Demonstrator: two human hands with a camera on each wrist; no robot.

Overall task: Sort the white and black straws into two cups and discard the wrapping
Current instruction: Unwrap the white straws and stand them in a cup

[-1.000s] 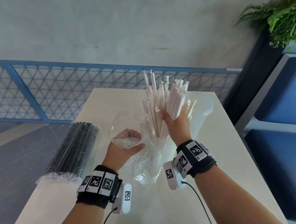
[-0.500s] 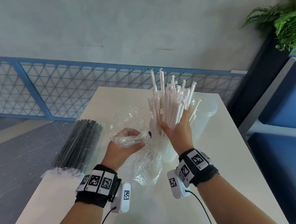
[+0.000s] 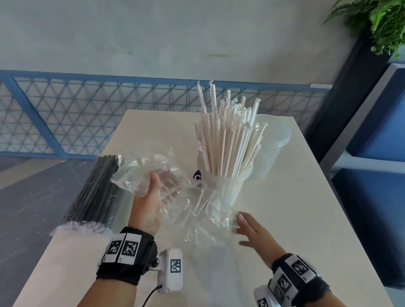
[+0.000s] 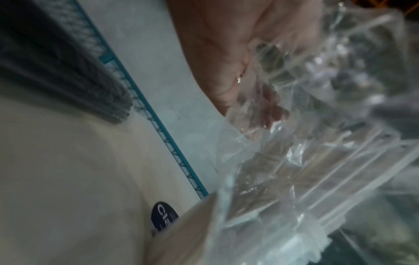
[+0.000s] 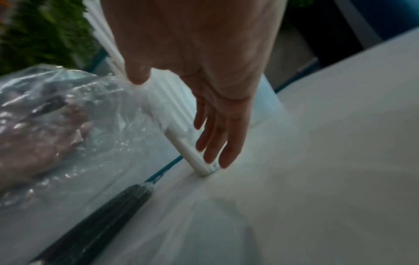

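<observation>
White straws stand upright in a translucent cup at the table's middle. Clear plastic wrapping trails from the cup's base to my left hand, which grips a crumpled bunch of it left of the cup. In the left wrist view the fingers curl into the wrapping. My right hand is flat and empty near the cup, its fingertips at the wrapping's right edge. A wrapped bundle of black straws lies along the table's left edge.
A second empty translucent cup stands behind and right of the first. The white table ends at a blue mesh railing beyond. Blue benches and a plant are at the right.
My right hand let go of the white straws, which now stand in the cup, and dropped toward the table. My left hand drew the wrapping off to the left.
</observation>
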